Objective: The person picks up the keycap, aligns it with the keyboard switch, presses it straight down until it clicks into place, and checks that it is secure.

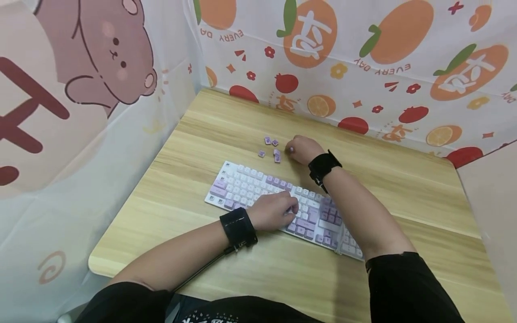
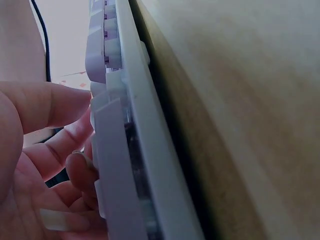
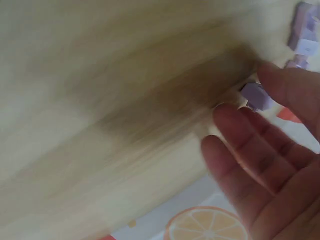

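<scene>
A white and lilac keyboard (image 1: 246,181) lies across the table. My left hand (image 1: 276,210) rests on its middle keys with fingers loosely curled. In the left wrist view, the thumb and fingertips (image 2: 75,102) touch the keys beside a long lilac key (image 2: 115,160). Beyond the keyboard, my right hand (image 1: 304,149) is low over the wood. It pinches a small lilac keycap (image 3: 256,96) between thumb and finger in the right wrist view. Loose keycaps (image 1: 277,158) lie left of that hand; one (image 3: 304,30) also shows at the upper right of the right wrist view.
The wooden table (image 1: 181,170) meets a fruit-print curtain (image 1: 307,85) along its back edge and a bear-print one (image 1: 169,112) on the left. A black cable (image 1: 202,269) runs from the left wristband (image 1: 238,228). Another black band (image 1: 323,167) circles the right wrist.
</scene>
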Available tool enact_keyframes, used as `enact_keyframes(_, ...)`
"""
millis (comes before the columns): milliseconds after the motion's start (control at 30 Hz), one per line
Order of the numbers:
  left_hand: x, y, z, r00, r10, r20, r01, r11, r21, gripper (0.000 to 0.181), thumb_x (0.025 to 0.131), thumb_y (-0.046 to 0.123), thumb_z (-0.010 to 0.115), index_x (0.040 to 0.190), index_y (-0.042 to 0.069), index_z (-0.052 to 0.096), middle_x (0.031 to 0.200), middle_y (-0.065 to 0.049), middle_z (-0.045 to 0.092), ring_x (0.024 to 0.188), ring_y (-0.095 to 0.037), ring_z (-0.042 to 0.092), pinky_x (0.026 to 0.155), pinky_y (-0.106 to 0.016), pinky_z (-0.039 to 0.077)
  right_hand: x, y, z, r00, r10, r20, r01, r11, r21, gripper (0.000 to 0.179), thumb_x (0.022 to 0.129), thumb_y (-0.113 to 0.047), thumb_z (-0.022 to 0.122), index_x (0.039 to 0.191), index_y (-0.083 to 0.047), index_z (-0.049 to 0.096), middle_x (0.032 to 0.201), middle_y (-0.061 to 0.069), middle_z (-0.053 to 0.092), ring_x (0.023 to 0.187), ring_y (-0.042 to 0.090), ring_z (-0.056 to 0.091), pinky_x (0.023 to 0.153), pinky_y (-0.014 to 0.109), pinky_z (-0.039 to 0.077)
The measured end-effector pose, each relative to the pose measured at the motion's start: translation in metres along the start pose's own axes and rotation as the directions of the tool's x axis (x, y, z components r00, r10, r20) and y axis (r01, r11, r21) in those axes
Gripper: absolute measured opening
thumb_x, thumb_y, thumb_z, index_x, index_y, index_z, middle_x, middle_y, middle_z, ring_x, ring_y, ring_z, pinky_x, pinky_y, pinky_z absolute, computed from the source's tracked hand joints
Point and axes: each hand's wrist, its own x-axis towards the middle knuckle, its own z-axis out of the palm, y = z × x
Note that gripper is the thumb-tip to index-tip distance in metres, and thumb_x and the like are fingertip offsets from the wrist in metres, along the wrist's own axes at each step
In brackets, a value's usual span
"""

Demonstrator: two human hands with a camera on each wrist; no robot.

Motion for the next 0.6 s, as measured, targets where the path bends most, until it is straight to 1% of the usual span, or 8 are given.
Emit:
enact_keyframes(67,0.000,0.001,0.001,1.000,0.008,0.001,-0.008,1.000,-0.001,0.007,0.090,0.023,0.066,0.096,0.022,0.066,0.091,0.007,0.056,0.075,-0.010,0.054,0.061,-0.027,0.044,-0.001,0.002,0.003,1.000,-0.017,-0.021,0.017,1.000,-0.018,0.022,0.095,-0.007,0.058,0.107,-0.011,0.076,0.107,0.009,0.071,0.102,0.026,0.065,0.095,0.039,0.050)
enact_keyframes(133,0.000,0.001,0.001,1.000,0.013,0.007,-0.013,1.000,-0.006,0.007,0.090,0.025,0.066,0.097,0.022,0.067,0.092,0.007,0.057,0.076,-0.009,0.054,0.062,-0.027,0.044,-0.003,0.004,0.003,1.000,-0.021,-0.021,0.022,1.000,0.021,0.021,0.095,-0.007,0.058,0.104,-0.011,0.077,0.106,0.007,0.072,0.102,0.024,0.065,0.093,0.038,0.051)
enact_keyframes(200,0.000,0.000,0.000,1.000,0.013,0.014,-0.013,1.000,-0.019,0.008,0.090,0.026,0.067,0.097,0.022,0.067,0.093,0.007,0.058,0.078,-0.009,0.054,0.064,-0.027,0.045,-0.007,0.005,-0.002,1.000,0.000,-0.014,0.002,0.989,0.145,0.019,0.094,-0.009,0.060,0.103,-0.011,0.077,0.105,0.005,0.073,0.099,0.022,0.065,0.090,0.037,0.051)
enact_keyframes(233,0.001,0.000,0.000,1.000,0.013,0.017,-0.012,1.000,-0.027,0.009,0.090,0.026,0.067,0.097,0.022,0.067,0.093,0.006,0.058,0.078,-0.009,0.055,0.064,-0.027,0.045,-0.009,0.005,-0.005,1.000,0.009,-0.015,-0.005,0.974,0.227,0.018,0.094,-0.010,0.061,0.104,-0.011,0.076,0.104,0.005,0.073,0.097,0.021,0.064,0.088,0.036,0.051)
enact_keyframes(300,0.001,-0.001,-0.001,1.000,0.012,0.024,-0.011,0.999,-0.038,0.010,0.090,0.026,0.067,0.098,0.021,0.068,0.094,0.006,0.059,0.080,-0.009,0.055,0.066,-0.027,0.046,-0.017,0.003,-0.016,0.999,0.037,-0.018,-0.027,0.911,0.410,0.018,0.092,-0.013,0.066,0.107,-0.010,0.075,0.105,0.004,0.072,0.094,0.020,0.062,0.085,0.036,0.050)
enact_keyframes(400,0.002,-0.002,-0.002,0.999,0.014,0.029,-0.013,0.999,-0.046,0.011,0.090,0.026,0.067,0.099,0.020,0.068,0.094,0.005,0.059,0.081,-0.010,0.055,0.066,-0.027,0.046,-0.034,-0.003,-0.032,0.997,0.058,-0.048,-0.015,0.778,0.628,0.022,0.089,-0.013,0.071,0.111,-0.011,0.074,0.109,0.005,0.071,0.094,0.018,0.064,0.084,0.033,0.052)
enact_keyframes(500,0.002,-0.002,-0.002,1.000,0.016,0.020,-0.015,0.999,-0.040,0.011,0.090,0.026,0.067,0.099,0.020,0.069,0.095,0.006,0.060,0.081,-0.009,0.055,0.067,-0.027,0.046,-0.055,-0.013,-0.045,0.994,0.041,-0.098,0.048,0.654,0.755,0.027,0.087,-0.013,0.075,0.114,-0.012,0.073,0.113,0.009,0.070,0.094,0.019,0.067,0.083,0.029,0.055)
enact_keyframes(600,0.002,-0.002,-0.001,1.000,0.015,0.000,-0.015,0.999,-0.040,0.011,0.090,0.026,0.067,0.099,0.020,0.068,0.095,0.006,0.060,0.082,-0.009,0.056,0.068,-0.028,0.047,-0.075,-0.024,-0.055,0.984,0.011,-0.180,0.142,0.570,0.810,0.030,0.086,-0.012,0.076,0.115,-0.008,0.072,0.113,0.012,0.070,0.091,0.021,0.068,0.080,0.028,0.057)
